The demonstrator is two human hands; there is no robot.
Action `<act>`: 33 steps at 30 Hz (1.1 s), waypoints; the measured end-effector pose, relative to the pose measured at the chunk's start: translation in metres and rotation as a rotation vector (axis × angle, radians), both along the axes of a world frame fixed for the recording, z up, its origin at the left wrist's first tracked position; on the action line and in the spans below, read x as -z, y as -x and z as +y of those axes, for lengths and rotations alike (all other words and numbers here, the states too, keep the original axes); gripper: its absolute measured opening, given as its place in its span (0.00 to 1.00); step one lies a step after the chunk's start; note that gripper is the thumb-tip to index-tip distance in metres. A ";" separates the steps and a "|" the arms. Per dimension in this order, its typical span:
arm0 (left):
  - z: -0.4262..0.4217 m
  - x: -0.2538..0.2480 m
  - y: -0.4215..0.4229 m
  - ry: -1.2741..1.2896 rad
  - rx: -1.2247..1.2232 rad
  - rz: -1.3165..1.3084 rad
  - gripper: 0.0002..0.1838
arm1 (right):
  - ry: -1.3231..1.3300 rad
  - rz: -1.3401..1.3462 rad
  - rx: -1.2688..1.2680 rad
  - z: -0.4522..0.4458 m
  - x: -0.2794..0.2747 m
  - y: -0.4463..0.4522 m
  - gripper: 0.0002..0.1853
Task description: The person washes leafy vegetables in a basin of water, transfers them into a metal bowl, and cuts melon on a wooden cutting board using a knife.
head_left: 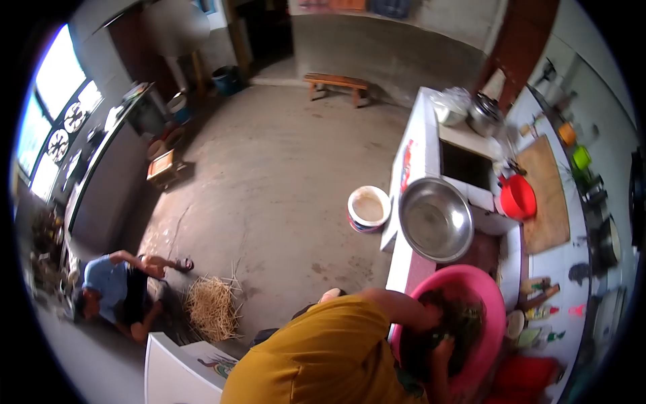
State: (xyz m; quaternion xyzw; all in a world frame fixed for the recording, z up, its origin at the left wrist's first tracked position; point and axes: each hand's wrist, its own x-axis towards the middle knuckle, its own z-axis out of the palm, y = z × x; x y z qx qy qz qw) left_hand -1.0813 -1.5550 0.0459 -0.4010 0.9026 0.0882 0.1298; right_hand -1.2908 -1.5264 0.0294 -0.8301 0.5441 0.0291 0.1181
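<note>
A large pink basin [496, 323] stands at the counter and holds dark leafy greens [471, 323] and shadowed contents. Both my bare arms reach into it from a mustard-yellow shirt. My left hand [428, 316] is down inside the near rim, its fingers dark and hard to make out. Lower in the basin, my right hand [442, 351] has its fingers curled in among the greens, closed on some of them. A small pale spot shows between the two hands. Just beyond the basin sits a wide steel bowl [436, 221].
A red pot [518, 197] and a wooden board [544, 195] lie along the tiled counter. A white bucket [369, 206] stands on the floor beside it. At lower left, another person [111, 286] sits by a straw heap [212, 308]. A wooden bench [336, 82] is against the far wall.
</note>
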 end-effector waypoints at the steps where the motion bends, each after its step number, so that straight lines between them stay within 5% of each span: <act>1: 0.004 -0.005 -0.008 -0.008 -0.153 0.245 0.20 | 0.123 -0.237 -0.035 -0.007 0.015 0.005 0.35; 3: -0.016 0.007 -0.013 -0.233 -0.299 0.590 0.13 | 0.166 -0.624 -0.002 -0.020 0.014 0.012 0.27; 4: -0.017 -0.067 -0.027 -0.588 -0.371 0.435 0.23 | 0.031 -0.788 0.057 -0.017 -0.028 -0.010 0.26; 5: -0.014 -0.071 -0.030 -0.382 -0.461 0.653 0.24 | -0.073 -0.949 0.116 -0.016 -0.063 -0.021 0.24; 7: -0.024 -0.061 -0.028 -0.417 -0.427 1.027 0.32 | -0.152 -1.173 0.182 -0.017 -0.122 -0.028 0.22; 8: -0.010 -0.131 -0.039 -0.410 -0.423 1.123 0.31 | -0.138 -1.102 0.244 -0.023 -0.138 -0.021 0.25; 12: -0.013 -0.199 -0.021 -0.850 -0.352 1.577 0.35 | 0.069 -1.123 0.365 -0.020 -0.240 -0.030 0.31; 16: -0.011 -0.255 -0.030 -0.627 -0.200 1.344 0.41 | -0.018 -1.270 0.263 -0.026 -0.266 -0.026 0.31; 17: -0.017 -0.241 -0.030 -0.800 -0.187 1.432 0.39 | -0.046 -1.254 0.178 -0.028 -0.260 -0.019 0.32; 20: -0.030 -0.207 -0.039 -0.642 -0.183 1.191 0.35 | 0.121 -1.014 0.079 -0.022 -0.234 -0.007 0.33; 23: -0.028 -0.169 -0.053 -0.047 -0.147 0.971 0.29 | 0.029 -0.470 0.123 -0.018 -0.191 0.020 0.38; 25: -0.022 -0.164 -0.060 -0.039 -0.188 0.824 0.30 | -0.159 -0.131 0.111 -0.012 -0.184 0.029 0.46; 27: -0.030 -0.152 -0.063 -0.163 -0.145 0.640 0.36 | -0.239 -0.121 0.092 -0.007 -0.170 0.027 0.49; 33: -0.006 -0.119 -0.028 0.035 0.000 -0.034 0.47 | -0.384 0.160 0.124 0.001 -0.141 -0.023 0.68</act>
